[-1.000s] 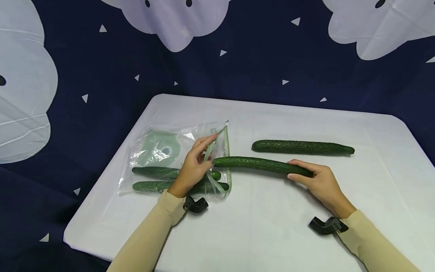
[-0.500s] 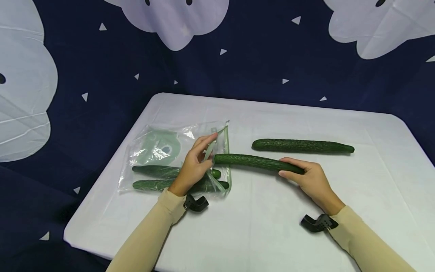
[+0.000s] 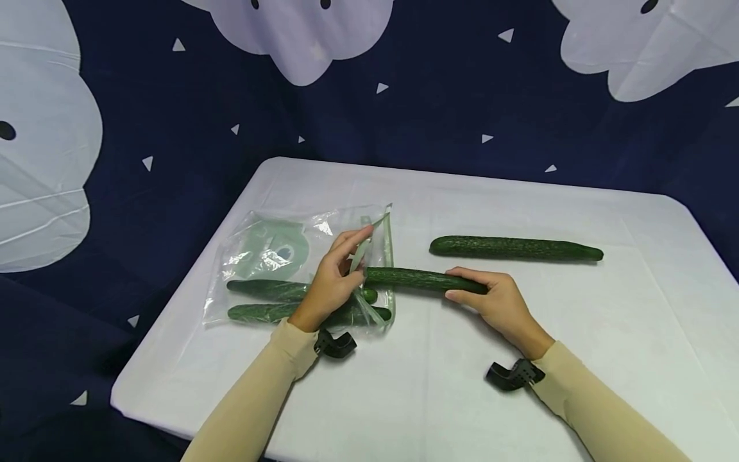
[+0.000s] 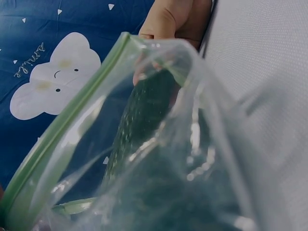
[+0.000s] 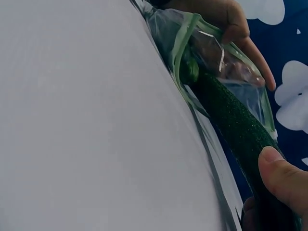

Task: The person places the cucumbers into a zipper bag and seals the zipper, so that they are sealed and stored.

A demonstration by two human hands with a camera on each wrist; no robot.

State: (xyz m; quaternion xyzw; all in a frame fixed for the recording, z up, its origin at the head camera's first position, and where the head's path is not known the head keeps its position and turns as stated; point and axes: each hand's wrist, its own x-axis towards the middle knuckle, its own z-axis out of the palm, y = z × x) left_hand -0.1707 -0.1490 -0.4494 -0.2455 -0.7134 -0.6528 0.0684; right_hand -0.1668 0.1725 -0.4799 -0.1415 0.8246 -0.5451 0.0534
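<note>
My right hand grips the right end of a long green cucumber, thumb on one side and fingers on the other. That cucumber's far end passes into the mouth of a clear zip bag with green edging. At the bag's mouth, my left hand holds the lip raised, its fingers and thumb on the film. Inside the bag lie two more cucumbers, an upper one and a lower one, partly hidden by the left hand. The left wrist view looks across the gaping mouth at the entering cucumber.
Another cucumber lies on the white-covered table, behind the right hand. A dark blue cloth with pale clouds hangs behind the table. Each wrist carries a black camera mount, such as the left one.
My right hand has moved left along with its cucumber, and the cucumber's far end has slid further into the bag's mouth. The left hand stays in place on the lip.
</note>
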